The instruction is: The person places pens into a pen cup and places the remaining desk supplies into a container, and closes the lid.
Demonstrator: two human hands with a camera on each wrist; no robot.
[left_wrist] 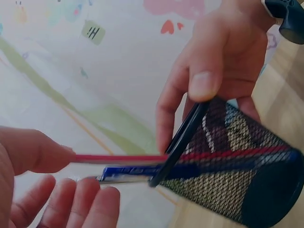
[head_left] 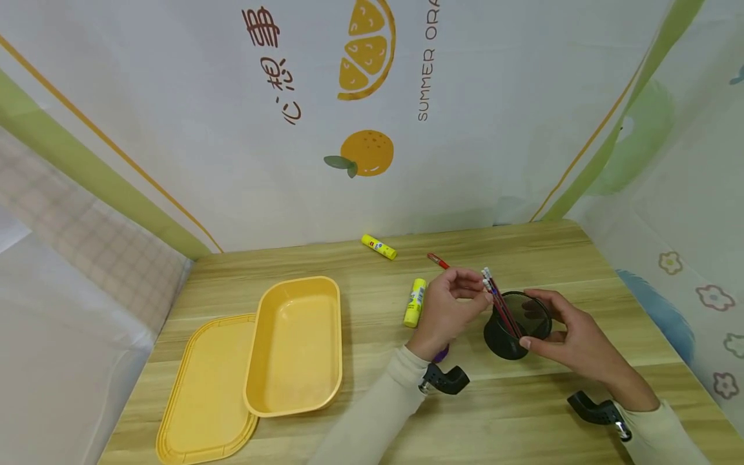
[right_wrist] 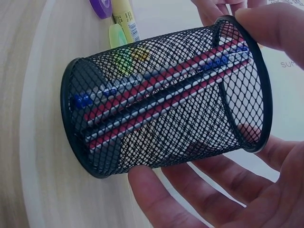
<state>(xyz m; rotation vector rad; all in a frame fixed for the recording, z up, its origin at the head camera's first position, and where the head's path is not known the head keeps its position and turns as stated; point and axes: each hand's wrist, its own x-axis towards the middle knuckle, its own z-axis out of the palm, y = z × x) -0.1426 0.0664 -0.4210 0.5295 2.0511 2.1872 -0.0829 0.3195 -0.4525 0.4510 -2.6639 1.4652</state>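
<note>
My right hand (head_left: 572, 336) holds a black mesh pen holder (right_wrist: 190, 133), its thumb and fingers round the rim and side. The holder is tilted with its mouth toward my left hand (head_left: 450, 307). Inside it lean red-striped pencils (head_left: 504, 307) with white ends and a blue pen (left_wrist: 135, 171). The left thumb (left_wrist: 45, 154) reaches the end of a red pencil (left_wrist: 114, 158) in the left wrist view. Below it, the other left fingers (left_wrist: 107, 204) are loosely bent near the pen's end, not closed round anything visible.
A yellow glue stick (head_left: 414, 303) lies left of my left hand, another glue stick (head_left: 379, 247) farther back. Near it lies a red pen (head_left: 437, 259). A purple object (head_left: 442, 354) is partly hidden by the left wrist. At left, a yellow box (head_left: 339, 349) overlaps a yellow lid (head_left: 200, 394).
</note>
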